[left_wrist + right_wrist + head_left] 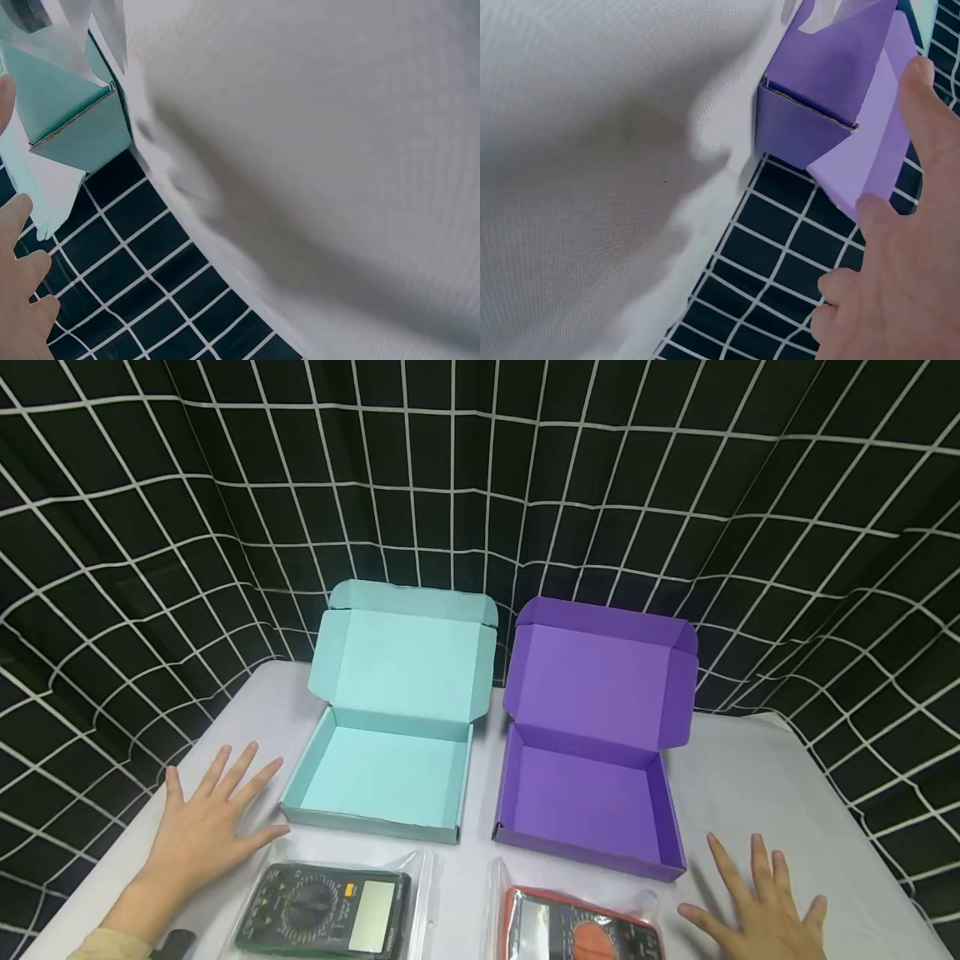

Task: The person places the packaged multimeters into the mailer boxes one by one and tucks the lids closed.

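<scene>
My left hand (202, 835) is spread flat at the left, its thumb close to the front left corner of a mint-green cardboard box (382, 768). At the lower right, my right hand (768, 906) has its fingers spread apart and holds nothing, just right of a purple cardboard box (581, 802). Both boxes have their lids raised and nothing inside. In front of the green box lies a dark multimeter (322, 910) in a clear plastic bag. A red multimeter (581, 927), also bagged, lies before the purple box, partly cut off by the frame's lower edge.
A white cloth (750, 777) covers the table. Black curtains with a white grid (450, 468) hang behind it and along both sides. A dark strap piece (176, 943) shows at my left wrist.
</scene>
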The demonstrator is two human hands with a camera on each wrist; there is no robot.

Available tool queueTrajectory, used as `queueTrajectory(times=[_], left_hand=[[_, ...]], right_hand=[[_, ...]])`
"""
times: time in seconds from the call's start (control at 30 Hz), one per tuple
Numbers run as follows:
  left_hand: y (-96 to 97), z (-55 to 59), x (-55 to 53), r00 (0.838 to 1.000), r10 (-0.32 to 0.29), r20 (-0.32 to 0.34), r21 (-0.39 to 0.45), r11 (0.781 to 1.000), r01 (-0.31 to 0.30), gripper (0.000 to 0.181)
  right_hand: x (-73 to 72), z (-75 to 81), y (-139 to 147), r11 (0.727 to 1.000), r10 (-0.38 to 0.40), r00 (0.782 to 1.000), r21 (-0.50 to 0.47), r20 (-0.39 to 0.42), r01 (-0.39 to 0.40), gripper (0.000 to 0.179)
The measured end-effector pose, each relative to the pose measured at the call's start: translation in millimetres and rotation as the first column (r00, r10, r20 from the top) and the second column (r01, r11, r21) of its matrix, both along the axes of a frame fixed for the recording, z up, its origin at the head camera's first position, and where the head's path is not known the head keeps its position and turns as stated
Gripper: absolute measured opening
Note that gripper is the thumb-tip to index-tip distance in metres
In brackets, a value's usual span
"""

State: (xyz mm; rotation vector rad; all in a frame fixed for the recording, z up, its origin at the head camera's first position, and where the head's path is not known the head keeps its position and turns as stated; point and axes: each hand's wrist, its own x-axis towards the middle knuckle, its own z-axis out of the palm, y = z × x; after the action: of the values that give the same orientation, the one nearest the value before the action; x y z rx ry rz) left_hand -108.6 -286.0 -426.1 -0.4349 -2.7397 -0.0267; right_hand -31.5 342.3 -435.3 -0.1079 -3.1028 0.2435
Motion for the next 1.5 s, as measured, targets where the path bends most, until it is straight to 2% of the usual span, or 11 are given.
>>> queueTrajectory(times=[0.3,0.43,0.53,0.63,0.73,0.83,0.9,1.03,1.13,1.23,1.5], left_hand=[[21.1,7.8,1.8,0.994,-0.104,0.043,0.184,0.978,0.094,0.101],[37.9,16.0,-1.3,0.983,-0.176,0.045,0.306,0.939,0.154,0.106],[50.7,24.8,-3.9,0.965,-0.234,0.122,0.436,0.886,0.160,0.107],[63.1,33.0,-6.4,0.928,-0.305,0.215,0.570,0.811,0.134,0.104],[73.7,35.4,-10.7,0.881,-0.420,0.216,0.666,0.723,0.181,0.099],[83.6,36.6,-16.0,0.812,-0.556,0.178,0.759,0.602,0.247,0.095],[90.3,37.8,-19.4,0.761,-0.627,0.167,0.823,0.513,0.242,0.092],[107.4,39.7,-25.1,0.686,-0.705,0.180,0.922,0.364,0.131,0.088],[124.0,40.5,-28.4,0.655,-0.727,0.205,0.954,0.297,0.031,0.088],[140.6,41.2,-30.6,0.630,-0.740,0.236,0.962,0.270,-0.044,0.088],[182.2,39.9,-33.9,0.562,-0.762,0.321,0.944,0.307,-0.122,0.088]], right_hand=[[3.0,6.7,-5,0.987,0.081,0.993,-0.134,-0.083,-0.091,0.099],[8.4,13.1,-16,0.981,0.093,0.987,-0.160,-0.134,-0.114,0.095],[14.0,21.0,-30,0.978,0.105,0.957,-0.145,-0.269,-0.148,0.094],[17.3,26.2,-44,0.949,0.179,0.848,-0.139,-0.499,-0.283,0.080],[19.5,27.9,-55,0.904,0.246,0.729,-0.119,-0.639,-0.410,0.069],[23.7,32.1,-69,0.891,0.257,0.721,-0.132,-0.644,-0.435,0.065],[26.3,34.2,-77,0.892,0.262,0.750,-0.143,-0.607,-0.428,0.070],[28.4,31.8,-89,0.879,0.309,0.773,-0.143,-0.554,-0.454,0.068],[28.0,26.3,-91,0.837,0.370,0.751,-0.155,-0.547,-0.525,0.064],[25.3,21.2,-93,0.797,0.431,0.723,-0.147,-0.541,-0.586,0.069],[22.2,10.9,-108,0.778,0.517,0.688,-0.058,-0.509,-0.626,0.080]])
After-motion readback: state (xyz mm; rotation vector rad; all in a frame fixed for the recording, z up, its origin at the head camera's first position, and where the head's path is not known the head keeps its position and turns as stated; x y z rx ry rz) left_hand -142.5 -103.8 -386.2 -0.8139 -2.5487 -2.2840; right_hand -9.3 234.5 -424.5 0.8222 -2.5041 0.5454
